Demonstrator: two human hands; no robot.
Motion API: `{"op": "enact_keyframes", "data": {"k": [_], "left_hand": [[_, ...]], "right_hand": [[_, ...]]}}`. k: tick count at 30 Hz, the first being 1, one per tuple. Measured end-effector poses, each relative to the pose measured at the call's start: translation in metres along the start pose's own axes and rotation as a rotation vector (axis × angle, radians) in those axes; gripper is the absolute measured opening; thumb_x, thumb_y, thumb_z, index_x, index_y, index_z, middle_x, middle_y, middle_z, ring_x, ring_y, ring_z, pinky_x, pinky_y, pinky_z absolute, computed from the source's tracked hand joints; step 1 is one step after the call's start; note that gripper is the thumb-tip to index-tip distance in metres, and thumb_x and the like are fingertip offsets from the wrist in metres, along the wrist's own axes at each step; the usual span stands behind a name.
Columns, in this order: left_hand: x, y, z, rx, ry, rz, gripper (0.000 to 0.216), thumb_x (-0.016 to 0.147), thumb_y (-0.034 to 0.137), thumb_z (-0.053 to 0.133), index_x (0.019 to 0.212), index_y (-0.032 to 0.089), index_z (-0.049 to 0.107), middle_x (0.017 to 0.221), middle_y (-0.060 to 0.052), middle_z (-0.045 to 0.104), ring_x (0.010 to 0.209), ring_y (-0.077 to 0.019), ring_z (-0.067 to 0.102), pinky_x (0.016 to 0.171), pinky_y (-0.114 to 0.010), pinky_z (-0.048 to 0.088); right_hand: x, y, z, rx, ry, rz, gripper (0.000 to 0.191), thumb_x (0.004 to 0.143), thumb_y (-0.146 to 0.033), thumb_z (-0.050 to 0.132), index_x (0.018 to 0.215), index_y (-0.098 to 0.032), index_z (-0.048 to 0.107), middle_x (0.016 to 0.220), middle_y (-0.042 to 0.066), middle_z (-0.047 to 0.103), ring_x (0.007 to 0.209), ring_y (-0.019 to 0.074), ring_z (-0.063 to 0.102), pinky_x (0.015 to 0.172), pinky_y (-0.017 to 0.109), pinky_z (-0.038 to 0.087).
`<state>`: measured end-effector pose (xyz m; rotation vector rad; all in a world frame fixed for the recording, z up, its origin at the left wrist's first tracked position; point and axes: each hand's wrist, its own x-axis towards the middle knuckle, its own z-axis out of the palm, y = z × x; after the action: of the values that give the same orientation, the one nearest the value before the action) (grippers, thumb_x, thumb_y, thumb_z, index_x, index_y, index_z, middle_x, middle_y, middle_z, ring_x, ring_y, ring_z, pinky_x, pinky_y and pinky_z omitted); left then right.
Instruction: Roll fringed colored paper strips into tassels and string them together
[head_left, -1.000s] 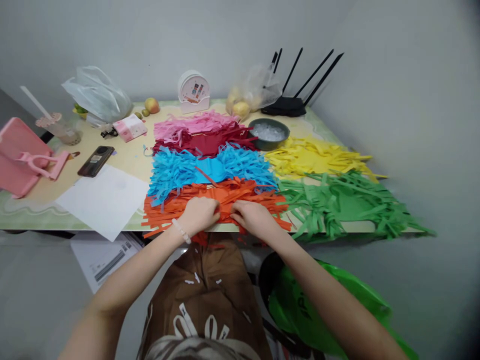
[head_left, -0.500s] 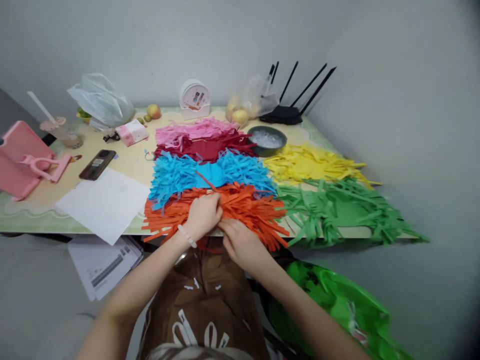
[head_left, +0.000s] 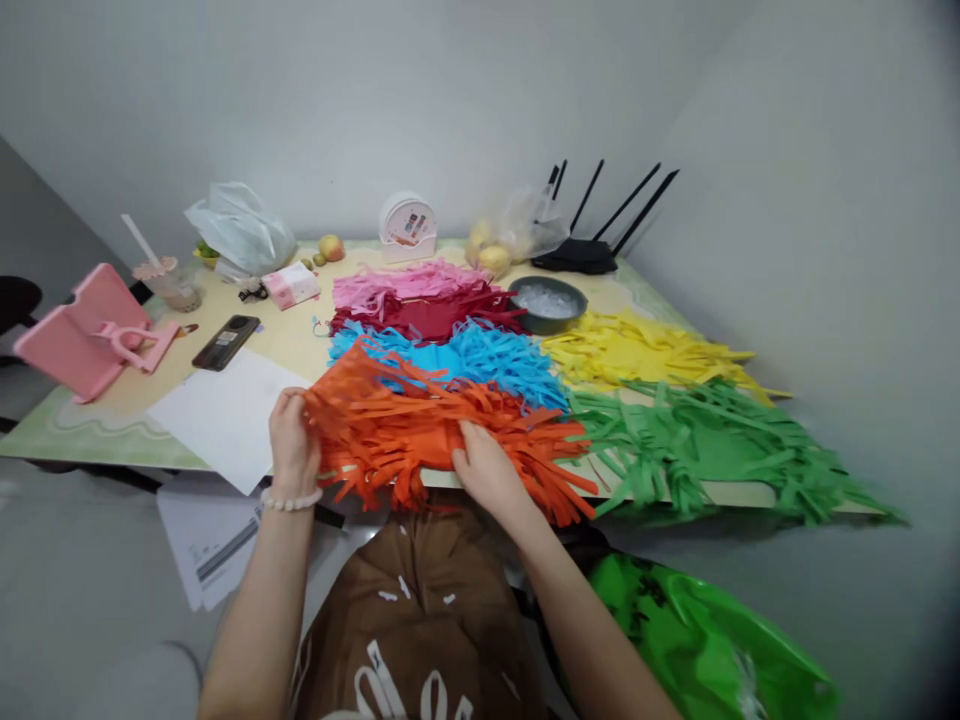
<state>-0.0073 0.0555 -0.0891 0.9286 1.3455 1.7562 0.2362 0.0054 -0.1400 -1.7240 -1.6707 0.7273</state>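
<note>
Orange fringed paper (head_left: 405,430) lies along the table's front edge, its cut strips spread both ways. My left hand (head_left: 292,440), with a pale bead bracelet at the wrist, pinches its left end and lifts it off the table. Closed on the paper's middle band is my right hand (head_left: 486,470), its fingertips partly hidden. Behind the orange paper lie blue fringed paper (head_left: 435,358), dark red fringed paper (head_left: 427,318) and pink fringed paper (head_left: 420,280). On the right are yellow fringed paper (head_left: 637,348) and green fringed paper (head_left: 720,450).
A dark bowl (head_left: 547,305) stands behind the yellow paper, near a black router (head_left: 577,255). To the left are a white sheet (head_left: 225,415), a phone (head_left: 226,342), a pink stand (head_left: 79,335) and a drink cup (head_left: 176,285). A green bag (head_left: 697,640) hangs below the table.
My left hand has moved left from the middle to the orange paper's left end and raised it. My right hand stays near the middle. The view has shifted slightly.
</note>
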Motion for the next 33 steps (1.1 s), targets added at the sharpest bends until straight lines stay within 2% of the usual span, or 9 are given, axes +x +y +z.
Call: {"op": "enact_keyframes", "data": {"k": [5, 9, 13, 14, 17, 21, 26, 28, 33], "left_hand": [[0.024, 0.042, -0.053, -0.092, 0.102, 0.014, 0.014, 0.058, 0.021, 0.059, 0.066, 0.018, 0.048, 0.06, 0.005, 0.051, 0.058, -0.0094, 0.05, 0.058, -0.022, 0.044], [0.022, 0.09, -0.084, -0.074, 0.235, 0.202, 0.013, 0.058, 0.015, 0.061, 0.065, 0.018, 0.051, 0.061, 0.005, 0.051, 0.064, -0.0101, 0.053, 0.066, -0.026, 0.047], [-0.017, 0.124, -0.077, 0.292, 0.414, 0.738, 0.013, 0.071, 0.014, 0.062, 0.078, 0.023, 0.057, 0.083, 0.003, 0.063, 0.088, -0.0186, 0.063, 0.088, -0.042, 0.048], [-0.029, 0.127, -0.068, 0.387, 0.362, 0.845, 0.014, 0.072, 0.014, 0.062, 0.082, 0.023, 0.057, 0.088, 0.002, 0.064, 0.09, -0.0202, 0.064, 0.09, -0.044, 0.048], [-0.059, 0.124, -0.034, 0.628, -0.089, 0.851, 0.014, 0.076, 0.011, 0.06, 0.085, 0.021, 0.058, 0.087, 0.0, 0.064, 0.085, -0.0178, 0.063, 0.082, -0.037, 0.051], [-0.074, 0.106, 0.001, 0.711, -0.414, 0.657, 0.011, 0.08, 0.009, 0.053, 0.081, 0.02, 0.054, 0.079, 0.0, 0.062, 0.076, -0.0156, 0.059, 0.072, -0.029, 0.048], [-0.073, 0.086, 0.007, 0.75, -0.481, 0.609, 0.009, 0.08, 0.012, 0.053, 0.077, 0.021, 0.052, 0.078, -0.003, 0.061, 0.078, -0.0197, 0.059, 0.074, -0.031, 0.046], [-0.068, 0.081, 0.004, 0.733, -0.487, 0.605, 0.008, 0.081, 0.014, 0.053, 0.083, 0.021, 0.055, 0.085, -0.005, 0.064, 0.084, -0.0213, 0.06, 0.078, -0.033, 0.047], [-0.045, 0.076, -0.002, 0.611, -0.773, 0.378, 0.015, 0.081, 0.013, 0.051, 0.089, 0.02, 0.062, 0.091, -0.004, 0.07, 0.087, -0.0201, 0.064, 0.081, -0.032, 0.048]], "right_hand": [[0.011, 0.021, -0.018, 0.464, 0.181, 0.09, 0.058, 0.082, -0.031, 0.046, 0.139, -0.023, 0.045, 0.141, 0.016, 0.054, 0.11, 0.024, 0.067, 0.088, 0.043, 0.057], [-0.005, 0.034, -0.038, 1.124, 0.323, 0.253, 0.043, 0.069, -0.038, 0.066, 0.109, -0.023, 0.063, 0.113, 0.01, 0.07, 0.089, 0.0213, 0.073, 0.07, 0.034, 0.061], [-0.039, 0.007, -0.052, 0.855, 0.419, 0.193, 0.023, 0.074, -0.038, 0.072, 0.081, -0.017, 0.067, 0.069, 0.004, 0.069, 0.051, 0.0138, 0.061, 0.045, 0.024, 0.052], [-0.048, -0.009, -0.054, 0.744, 0.453, 0.101, 0.019, 0.08, -0.036, 0.069, 0.083, -0.017, 0.068, 0.072, 0.003, 0.069, 0.053, 0.0142, 0.062, 0.048, 0.025, 0.053], [-0.066, -0.067, -0.056, 0.444, 0.444, -0.331, 0.013, 0.089, -0.025, 0.06, 0.098, -0.022, 0.069, 0.094, 0.006, 0.071, 0.084, 0.0203, 0.068, 0.074, 0.035, 0.059], [-0.06, -0.124, -0.042, 0.091, 0.314, -0.756, 0.051, 0.087, -0.02, 0.061, 0.137, -0.019, 0.051, 0.134, 0.014, 0.059, 0.128, 0.0286, 0.052, 0.107, 0.052, 0.044], [-0.022, -0.125, -0.032, -0.138, 0.177, -0.684, 0.039, 0.087, -0.01, 0.049, 0.122, -0.017, 0.064, 0.123, 0.013, 0.067, 0.121, 0.0298, 0.056, 0.105, 0.049, 0.044], [-0.013, -0.121, -0.042, -0.175, 0.065, -0.619, 0.036, 0.084, -0.007, 0.048, 0.111, -0.018, 0.069, 0.109, 0.012, 0.072, 0.105, 0.0278, 0.064, 0.095, 0.043, 0.049], [-0.003, -0.123, -0.082, -0.084, -0.023, -0.584, 0.027, 0.081, -0.011, 0.048, 0.099, -0.019, 0.067, 0.091, 0.005, 0.074, 0.082, 0.0204, 0.068, 0.076, 0.028, 0.048]]}}
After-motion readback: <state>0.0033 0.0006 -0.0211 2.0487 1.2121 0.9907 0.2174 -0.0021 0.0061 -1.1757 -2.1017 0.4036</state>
